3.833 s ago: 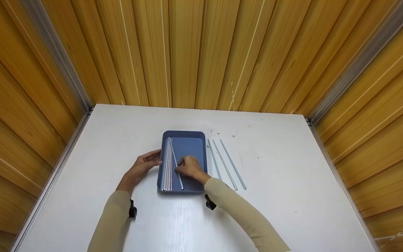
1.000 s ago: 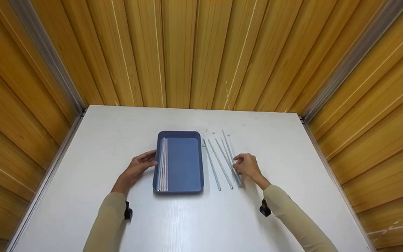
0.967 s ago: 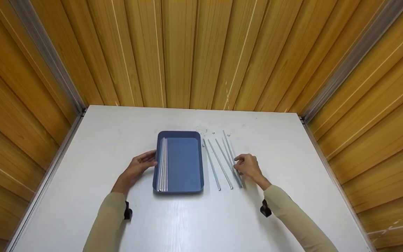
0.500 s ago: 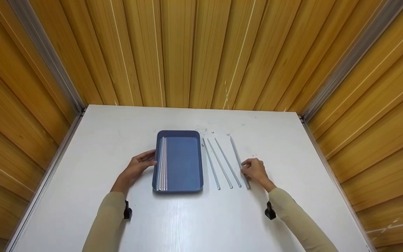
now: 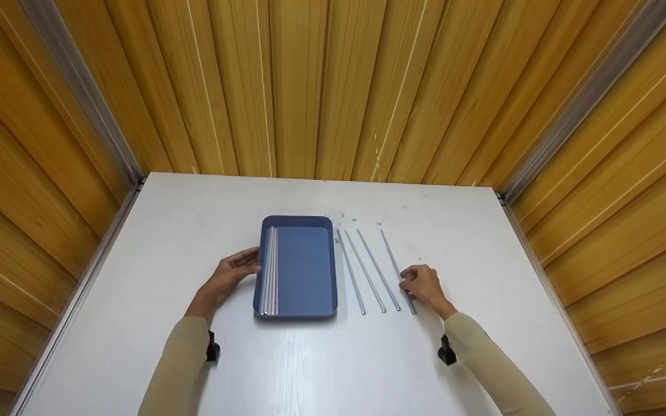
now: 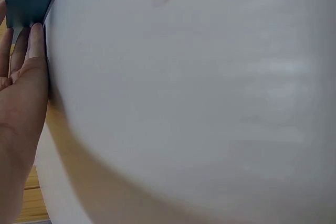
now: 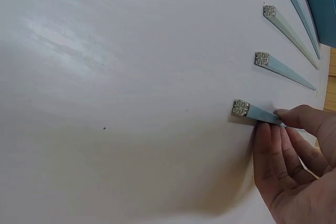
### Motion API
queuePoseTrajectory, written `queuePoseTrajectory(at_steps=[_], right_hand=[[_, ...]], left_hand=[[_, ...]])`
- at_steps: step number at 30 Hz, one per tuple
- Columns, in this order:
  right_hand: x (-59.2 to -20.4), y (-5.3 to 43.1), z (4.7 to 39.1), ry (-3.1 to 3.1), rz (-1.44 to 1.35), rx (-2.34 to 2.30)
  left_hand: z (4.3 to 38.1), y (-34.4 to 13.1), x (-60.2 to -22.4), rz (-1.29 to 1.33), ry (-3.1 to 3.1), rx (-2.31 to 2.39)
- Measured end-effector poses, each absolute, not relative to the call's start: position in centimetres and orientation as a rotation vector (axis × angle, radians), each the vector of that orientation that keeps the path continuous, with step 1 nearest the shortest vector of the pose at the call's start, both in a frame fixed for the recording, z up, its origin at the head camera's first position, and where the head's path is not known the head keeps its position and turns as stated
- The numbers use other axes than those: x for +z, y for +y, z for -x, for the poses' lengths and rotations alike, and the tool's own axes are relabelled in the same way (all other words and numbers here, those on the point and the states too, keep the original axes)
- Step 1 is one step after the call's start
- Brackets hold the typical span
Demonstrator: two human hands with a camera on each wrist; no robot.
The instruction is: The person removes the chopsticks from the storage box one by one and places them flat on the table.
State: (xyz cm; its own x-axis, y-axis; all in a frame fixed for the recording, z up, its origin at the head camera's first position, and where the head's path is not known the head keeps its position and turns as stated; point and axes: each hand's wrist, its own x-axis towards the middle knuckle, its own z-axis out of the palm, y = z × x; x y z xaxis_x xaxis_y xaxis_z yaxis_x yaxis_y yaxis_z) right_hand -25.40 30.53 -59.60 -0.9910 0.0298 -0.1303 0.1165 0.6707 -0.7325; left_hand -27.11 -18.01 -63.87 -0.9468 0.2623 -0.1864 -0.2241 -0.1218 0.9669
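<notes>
In the head view my right hand [image 5: 421, 282] pinches a light blue chopstick [image 5: 391, 252], the rightmost of a spread-out row on the white table. The right wrist view shows its patterned silver end [image 7: 241, 108], with thumb and fingers on the shaft just beyond it. Three more chopsticks [image 5: 378, 268] lie slanted between that one and the blue tray [image 5: 304, 271]. My left hand [image 5: 230, 276] rests its fingertips against the tray's left side, fingers extended in the left wrist view. Several pinkish chopsticks [image 5: 271, 271] lie lengthwise along the tray's left wall.
Small dark specks [image 5: 354, 219] mark the table [image 5: 194, 231] behind the chopsticks. Wood-patterned panels [image 5: 301, 86] enclose the back and both sides, with metal rails [image 5: 96, 98] at the corners.
My right hand has gone from inside the tray to the right side of the table with a chopstick, then further right, lowering it beside the others. My left hand stays at the tray.
</notes>
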Motion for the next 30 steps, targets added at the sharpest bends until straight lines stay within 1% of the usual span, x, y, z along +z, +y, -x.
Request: queuePoseTrajectory(at_steps=[20, 25, 30], right_hand=[[-60.0, 30.4, 25.1, 2.767, -0.129, -1.266], [-59.4, 30.3, 25.3, 2.764, -0.127, -1.277], [-58.2, 29.6, 26.0, 2.800, -0.068, -1.299]], left_hand=[[27.1, -17.7, -64.2, -0.024, 1.820, 2.149], [27.2, -17.8, -64.2, 0.005, 1.809, 2.156], [27.3, -18.0, -63.9, -0.030, 1.839, 2.140]])
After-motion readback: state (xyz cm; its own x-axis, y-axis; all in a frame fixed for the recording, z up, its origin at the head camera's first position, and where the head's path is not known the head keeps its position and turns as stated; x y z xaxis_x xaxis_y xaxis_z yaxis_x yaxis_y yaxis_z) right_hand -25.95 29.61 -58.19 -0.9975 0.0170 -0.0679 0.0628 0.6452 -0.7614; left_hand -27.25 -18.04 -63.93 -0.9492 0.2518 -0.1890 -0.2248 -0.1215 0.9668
